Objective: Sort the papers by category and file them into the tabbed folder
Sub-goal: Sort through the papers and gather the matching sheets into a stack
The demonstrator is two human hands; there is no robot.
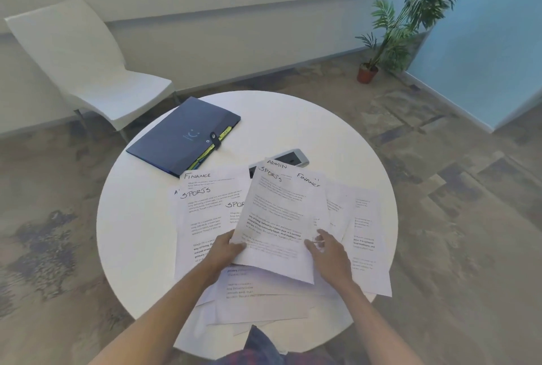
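One round white table (137, 218) carries one dark blue tabbed folder (181, 136), closed by its strap, and one grey-edged phone (289, 157) partly under the sheets. The white printed papers (205, 218) overlap too much for an exact count; six handwritten headings show. Two hands, one white chair (85, 59) and one potted green plant (410, 18) are visible.

Loose papers (223, 218) cover the near half of the round table (337, 136), overlapping and running past its near edge. The closed folder (183, 137) lies at the far left, its near corner touching the papers. A phone (293, 158) sits half under the sheets' far edge. Bare tabletop shows at the far right and along the left rim.
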